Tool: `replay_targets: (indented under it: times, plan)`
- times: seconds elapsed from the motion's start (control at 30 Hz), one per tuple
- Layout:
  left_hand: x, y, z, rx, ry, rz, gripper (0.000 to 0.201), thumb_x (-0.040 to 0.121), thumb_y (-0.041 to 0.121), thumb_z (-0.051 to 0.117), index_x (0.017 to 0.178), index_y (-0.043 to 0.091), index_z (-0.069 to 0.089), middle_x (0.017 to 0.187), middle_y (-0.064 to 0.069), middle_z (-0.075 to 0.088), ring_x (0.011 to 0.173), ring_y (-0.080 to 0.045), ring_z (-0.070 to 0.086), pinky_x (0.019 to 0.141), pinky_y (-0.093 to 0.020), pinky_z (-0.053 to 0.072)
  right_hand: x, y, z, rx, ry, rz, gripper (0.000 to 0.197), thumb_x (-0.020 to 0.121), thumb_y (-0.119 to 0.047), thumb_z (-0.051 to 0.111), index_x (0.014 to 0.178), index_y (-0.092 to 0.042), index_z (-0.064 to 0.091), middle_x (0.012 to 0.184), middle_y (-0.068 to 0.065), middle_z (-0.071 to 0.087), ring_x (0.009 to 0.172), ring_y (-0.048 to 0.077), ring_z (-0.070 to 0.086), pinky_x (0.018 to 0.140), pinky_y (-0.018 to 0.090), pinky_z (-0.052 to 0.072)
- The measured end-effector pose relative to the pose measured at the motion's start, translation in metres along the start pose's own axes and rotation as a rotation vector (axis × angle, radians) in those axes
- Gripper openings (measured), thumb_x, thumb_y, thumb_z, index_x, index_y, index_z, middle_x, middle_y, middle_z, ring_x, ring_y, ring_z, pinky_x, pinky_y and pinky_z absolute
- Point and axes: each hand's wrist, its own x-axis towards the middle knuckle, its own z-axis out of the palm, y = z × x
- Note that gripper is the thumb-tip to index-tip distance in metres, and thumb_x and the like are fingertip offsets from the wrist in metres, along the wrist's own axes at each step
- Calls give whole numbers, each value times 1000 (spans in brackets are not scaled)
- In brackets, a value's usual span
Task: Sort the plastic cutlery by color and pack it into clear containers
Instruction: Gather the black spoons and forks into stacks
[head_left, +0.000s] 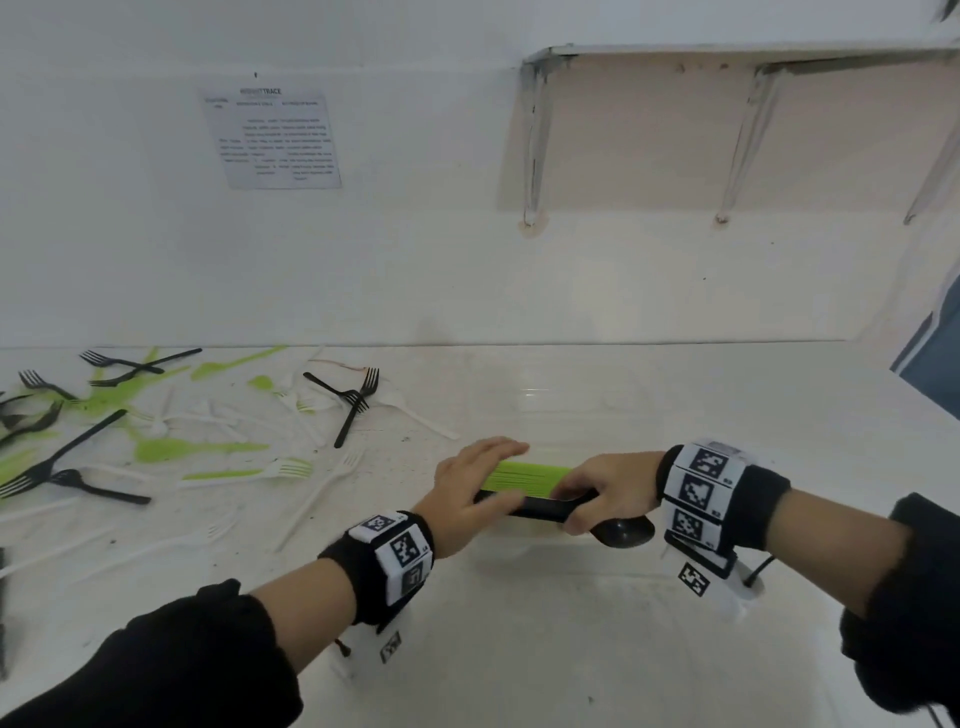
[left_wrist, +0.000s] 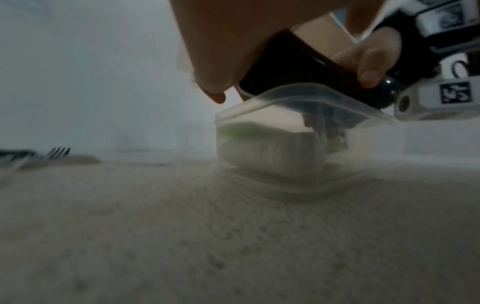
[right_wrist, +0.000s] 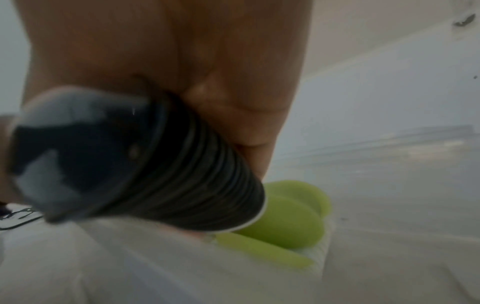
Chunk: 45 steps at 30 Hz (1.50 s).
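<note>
Head view. Right hand (head_left: 608, 491): fingers curled round a stack of black spoons (head_left: 550, 509), bowls toward the wrist, handles pointing to the left hand. Left hand (head_left: 472, 493): fingers fairly straight, laid over the handle end of the black stack and over a green cutlery bundle (head_left: 524, 478) lying just beyond it. Clear container (head_left: 524, 410): faint outline under and beyond both hands, on the white worktop (head_left: 519, 649). Loose cutlery (head_left: 156, 441), black, green and white, scattered well to the left of the left hand.

Left wrist view. Left hand (left_wrist: 221, 41) from below, fingertip hanging just past the handle end of the stack of black spoons (left_wrist: 293, 76). Thumb of the right hand (left_wrist: 371, 59) pressed on the stack. Clear container (left_wrist: 270, 152) directly beneath, stack resting at its rim; white and green pieces inside, blurred.

Right wrist view. Right hand (right_wrist: 182, 61) wrapped round the stack of black spoons (right_wrist: 145, 164), nested bowls nearest the lens. Green spoons (right_wrist: 288, 216) below and beyond the stack, lying on white pieces in the container; outline blurred.
</note>
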Motion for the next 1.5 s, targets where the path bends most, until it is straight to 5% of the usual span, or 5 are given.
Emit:
replay_targets:
  times: [0.2, 0.37, 0.57, 0.8, 1.5]
  plan:
    - [12, 1, 19, -622, 250, -414, 51, 97, 46, 34, 143, 24, 32, 144, 13, 30, 138, -6, 25, 113, -22, 13, 2, 0, -3, 36, 2, 33, 30, 88, -33, 57, 114, -19, 60, 86, -8, 58, 87, 14, 54, 85, 29, 44]
    - [22, -32, 38, -832, 231, -606, 84, 70, 80, 47, 138, 32, 44, 145, 8, 43, 135, -14, 38, 117, -43, 21, -1, 0, -5, -116, 54, 24, 34, 86, -36, 58, 112, -15, 60, 92, 0, 61, 84, 16, 54, 76, 25, 41]
    - [20, -22, 35, -768, 209, -547, 94, 67, 83, 40, 144, 29, 35, 149, 12, 35, 139, -7, 29, 119, -39, 16, 0, 0, -5, -229, 48, 36, 35, 82, -32, 62, 110, -12, 59, 90, 5, 60, 82, 20, 54, 78, 33, 46]
    - [13, 6, 27, -627, 232, -519, 57, 100, 43, 22, 150, 17, 17, 156, 6, 17, 144, -8, 14, 119, -30, 7, 3, -7, 1, -346, 56, 34, 38, 83, -31, 62, 115, -10, 60, 109, 10, 53, 102, 25, 53, 86, 35, 47]
    - [11, 7, 26, -514, 173, -483, 52, 102, 34, 17, 150, 14, 10, 158, 2, 8, 145, -9, 7, 117, -25, 4, -6, 12, -1, -191, 245, 196, 72, 73, -41, 75, 134, -19, 43, 135, 7, 41, 126, 23, 41, 103, 31, 35]
